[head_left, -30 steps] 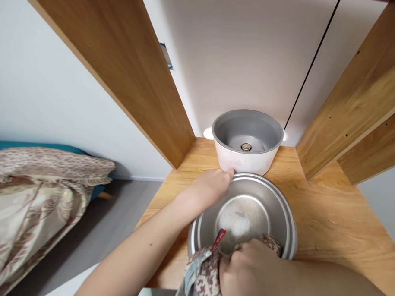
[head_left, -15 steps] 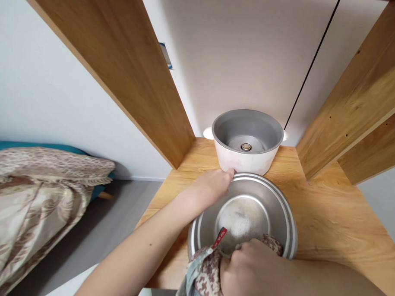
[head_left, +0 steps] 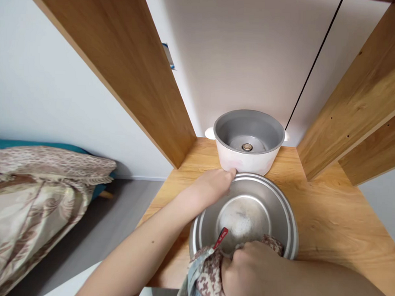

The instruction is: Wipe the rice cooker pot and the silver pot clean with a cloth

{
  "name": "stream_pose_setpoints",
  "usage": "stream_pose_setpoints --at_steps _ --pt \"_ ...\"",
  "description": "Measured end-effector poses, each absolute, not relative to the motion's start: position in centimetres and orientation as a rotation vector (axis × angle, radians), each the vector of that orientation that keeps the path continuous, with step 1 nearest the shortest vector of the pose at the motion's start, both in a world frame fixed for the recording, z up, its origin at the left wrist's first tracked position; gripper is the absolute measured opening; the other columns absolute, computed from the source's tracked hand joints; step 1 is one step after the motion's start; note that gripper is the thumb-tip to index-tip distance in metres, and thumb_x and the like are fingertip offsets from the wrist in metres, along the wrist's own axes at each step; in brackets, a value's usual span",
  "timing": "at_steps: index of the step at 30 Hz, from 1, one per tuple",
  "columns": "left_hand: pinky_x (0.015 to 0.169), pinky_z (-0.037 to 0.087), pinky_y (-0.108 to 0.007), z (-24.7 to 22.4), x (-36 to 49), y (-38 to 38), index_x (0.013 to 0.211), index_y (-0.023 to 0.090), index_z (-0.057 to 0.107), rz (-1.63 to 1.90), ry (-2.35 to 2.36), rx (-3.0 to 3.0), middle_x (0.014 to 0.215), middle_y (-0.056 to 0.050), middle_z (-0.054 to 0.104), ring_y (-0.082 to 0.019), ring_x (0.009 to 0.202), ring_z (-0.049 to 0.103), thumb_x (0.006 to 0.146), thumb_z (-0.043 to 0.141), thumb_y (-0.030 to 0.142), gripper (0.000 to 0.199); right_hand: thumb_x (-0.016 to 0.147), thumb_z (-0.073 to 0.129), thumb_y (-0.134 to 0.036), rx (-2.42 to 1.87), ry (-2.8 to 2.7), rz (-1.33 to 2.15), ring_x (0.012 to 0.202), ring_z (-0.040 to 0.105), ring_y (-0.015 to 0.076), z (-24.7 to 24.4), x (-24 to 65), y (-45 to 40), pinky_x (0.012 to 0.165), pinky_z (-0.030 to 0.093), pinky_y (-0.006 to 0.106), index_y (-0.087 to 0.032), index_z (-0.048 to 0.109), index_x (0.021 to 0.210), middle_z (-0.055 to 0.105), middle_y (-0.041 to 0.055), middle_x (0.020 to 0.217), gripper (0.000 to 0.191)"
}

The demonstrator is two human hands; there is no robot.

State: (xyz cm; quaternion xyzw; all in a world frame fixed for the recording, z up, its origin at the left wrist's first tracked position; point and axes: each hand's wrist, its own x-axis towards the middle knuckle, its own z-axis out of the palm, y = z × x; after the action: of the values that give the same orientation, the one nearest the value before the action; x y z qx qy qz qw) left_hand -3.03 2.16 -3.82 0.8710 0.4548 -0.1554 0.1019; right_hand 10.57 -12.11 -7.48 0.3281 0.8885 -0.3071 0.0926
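A red tag (head_left: pixel 220 238) is sticking up from the cloth (head_left: pixel 208 275), carrying small pale lettering that is proving too small to read. A blue-edged label (head_left: pixel 168 56) is showing beside the left post (head_left: pixel 135 72), which is partly hiding it; I cannot make out any writing on it.

The basin (head_left: pixel 245 214) is sitting on the counter (head_left: pixel 340 222) between the two hands, just in front of the white cooker (head_left: pixel 245 160). The left hand (head_left: pixel 217 185) is curling nearly closed over the basin's far-left rim, its thumb side lying close to the cooker's base; its fingertips are hiding from view. The right hand (head_left: pixel 253 266) is closing tightly around the bunched cloth, pressing it into the near side of the basin. The cloth is spilling out to the left of that hand, over the near rim.
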Motion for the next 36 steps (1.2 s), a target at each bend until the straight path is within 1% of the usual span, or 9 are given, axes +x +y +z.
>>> stream_pose_setpoints --at_steps 3,7,9,12,15,18,23,29,36 --pt "0.100 0.065 -0.038 -3.7 -2.9 2.1 0.142 0.011 0.071 -0.499 1.330 2.600 0.131 -0.023 0.090 -0.034 0.123 0.088 0.112 0.060 0.004 0.033 0.116 0.066 -0.073 0.962 2.558 -0.904 0.094 0.086 0.0325 -7.5 10.3 -12.1 0.063 0.041 0.041 -0.012 0.088 0.130 0.091 0.0152 0.120 0.067" --pt "0.102 0.066 -0.039 -3.8 -2.8 2.2 0.143 0.011 0.072 -0.492 1.333 2.592 0.131 -0.023 0.090 -0.035 0.124 0.088 0.112 0.059 0.004 0.034 0.115 0.073 -0.062 0.951 2.552 -0.888 0.096 0.086 0.0308 -6.9 10.2 -12.0 0.060 0.040 0.040 -0.012 0.085 0.141 0.089 0.0155 0.129 0.058" --pt "0.103 0.066 -0.040 -3.9 -2.9 2.2 0.144 0.010 0.071 -0.506 1.329 2.593 0.132 -0.024 0.089 -0.036 0.126 0.088 0.112 0.057 0.004 0.035 0.115 0.075 -0.058 0.930 2.564 -0.863 0.093 0.085 0.0288 -6.7 10.3 -11.9 0.060 0.041 0.039 -0.013 0.085 0.140 0.089 0.0149 0.129 0.052" --pt "0.101 0.065 -0.039 -4.1 -3.0 2.3 0.143 0.010 0.071 -0.497 1.317 2.602 0.132 -0.025 0.089 -0.036 0.124 0.088 0.110 0.058 0.004 0.035 0.116 0.074 -0.056 0.907 2.583 -0.822 0.088 0.083 0.0273 -6.8 10.2 -11.9 0.062 0.045 0.038 -0.014 0.087 0.130 0.090 0.0134 0.122 0.047" --pt "0.099 0.065 -0.036 -4.5 -3.3 2.4 0.137 0.013 0.072 -0.440 1.313 2.612 0.126 -0.022 0.091 -0.033 0.117 0.088 0.108 0.061 0.005 0.033 0.115 0.074 -0.058 0.896 2.597 -0.808 0.089 0.084 0.0290 -7.5 10.1 -11.9 0.067 0.049 0.038 -0.016 0.088 0.125 0.091 0.0123 0.117 0.045" --pt "0.097 0.065 -0.037 -4.8 -3.5 2.5 0.135 0.014 0.073 -0.369 1.308 2.608 0.121 -0.020 0.091 -0.033 0.112 0.088 0.105 0.063 0.005 0.032 0.113 0.078 -0.060 0.925 2.598 -0.807 0.089 0.085 0.0298 -7.8 10.2 -12.0 0.065 0.047 0.038 -0.017 0.088 0.123 0.091 0.0122 0.113 0.045" --pt "0.100 0.065 -0.039 -4.8 -3.5 2.4 0.134 0.015 0.073 -0.352 1.323 2.571 0.123 -0.021 0.090 -0.034 0.116 0.088 0.106 0.065 0.004 0.032 0.115 0.076 -0.058 0.875 2.617 -0.826 0.089 0.085 0.0283 -7.1 10.5 -11.9 0.060 0.042 0.039 -0.015 0.088 0.128 0.091 0.0148 0.123 0.047" --pt "0.100 0.066 -0.041 -4.4 -3.3 2.3 0.136 0.012 0.072 -0.399 1.307 2.577 0.125 -0.023 0.090 -0.037 0.118 0.088 0.106 0.062 0.002 0.033 0.113 0.078 -0.059 0.865 2.599 -0.731 0.089 0.085 0.0305 -7.8 10.1 -11.9 0.070 0.052 0.039 -0.017 0.091 0.120 0.091 0.0141 0.115 0.044" --pt "0.100 0.066 -0.040 -3.8 -2.9 2.1 0.142 0.011 0.071 -0.495 1.332 2.588 0.129 -0.024 0.089 -0.036 0.124 0.088 0.113 0.056 0.004 0.033 0.114 0.078 -0.057 0.882 2.625 -0.786 0.084 0.082 0.0268 -7.4 10.3 -11.8 0.067 0.051 0.036 -0.016 0.089 0.125 0.091 0.0140 0.116 0.044"
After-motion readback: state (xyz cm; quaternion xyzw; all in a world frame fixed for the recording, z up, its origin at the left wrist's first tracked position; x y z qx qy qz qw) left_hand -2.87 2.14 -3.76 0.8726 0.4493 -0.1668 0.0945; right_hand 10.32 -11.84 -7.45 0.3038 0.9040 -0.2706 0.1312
